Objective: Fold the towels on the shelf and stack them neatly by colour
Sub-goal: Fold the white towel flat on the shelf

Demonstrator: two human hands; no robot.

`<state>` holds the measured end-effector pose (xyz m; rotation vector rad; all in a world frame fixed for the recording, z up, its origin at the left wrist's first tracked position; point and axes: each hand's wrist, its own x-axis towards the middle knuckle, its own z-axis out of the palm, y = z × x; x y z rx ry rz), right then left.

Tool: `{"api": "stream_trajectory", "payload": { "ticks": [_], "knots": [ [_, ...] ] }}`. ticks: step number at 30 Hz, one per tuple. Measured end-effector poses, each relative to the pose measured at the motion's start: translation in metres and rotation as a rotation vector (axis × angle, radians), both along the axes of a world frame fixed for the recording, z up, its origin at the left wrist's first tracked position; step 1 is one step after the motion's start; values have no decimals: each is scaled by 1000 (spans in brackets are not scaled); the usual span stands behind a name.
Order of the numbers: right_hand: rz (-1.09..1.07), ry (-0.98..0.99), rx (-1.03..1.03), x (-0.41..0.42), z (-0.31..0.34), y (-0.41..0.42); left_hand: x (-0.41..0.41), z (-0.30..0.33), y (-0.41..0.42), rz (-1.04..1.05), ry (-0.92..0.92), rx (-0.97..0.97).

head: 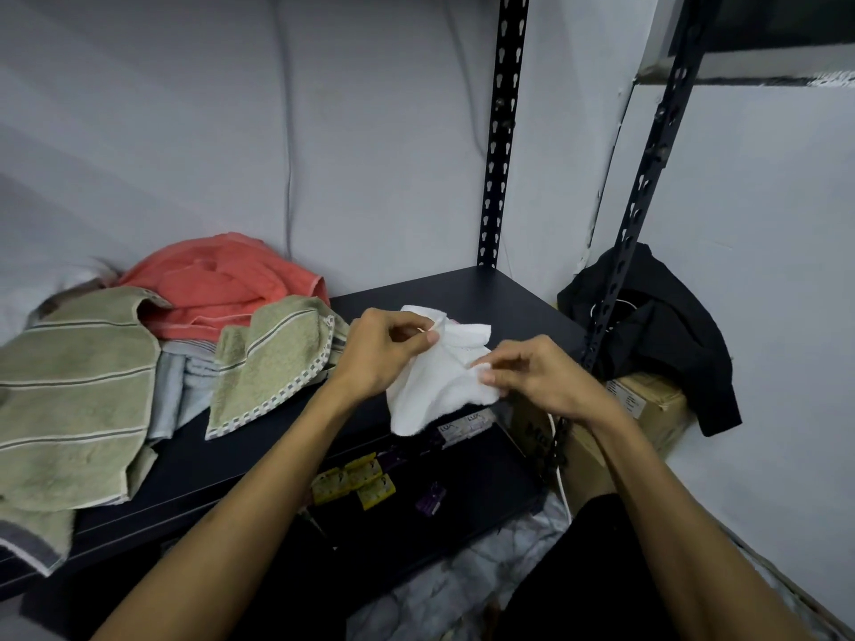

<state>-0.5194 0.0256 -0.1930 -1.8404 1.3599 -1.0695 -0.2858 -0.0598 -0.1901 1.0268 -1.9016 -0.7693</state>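
A small white towel (437,384) hangs crumpled above the front right of the dark shelf (486,293). My left hand (384,351) pinches its upper edge between thumb and fingers. My right hand (539,377) pinches its right side. To the left lies a loose heap: a coral towel (222,282) at the back, a small green towel with a checked border (273,363) in front of it, a large striped green towel (74,400) at the far left, and a pale blue towel (185,377) partly buried between them.
Black slotted uprights (502,131) frame the shelf at its right. A lower shelf holds yellow packets (354,481) and a purple packet (430,497). A cardboard box (647,409) with a black garment (657,326) draped over it stands to the right against the wall.
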Motion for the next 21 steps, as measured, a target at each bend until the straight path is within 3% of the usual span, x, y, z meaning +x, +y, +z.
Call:
{"api": "stream_trajectory", "payload": {
  "ticks": [6,15,21],
  "knots": [
    [-105,33,-165,18,16,-16,-4,12,2,-186,41,83],
    [-211,-181,-336,35,15,-27,-8,17,-1,-278,277,175],
    [-194,-211,-344,45,16,-39,0,14,-11,-286,216,155]
  ]
}}
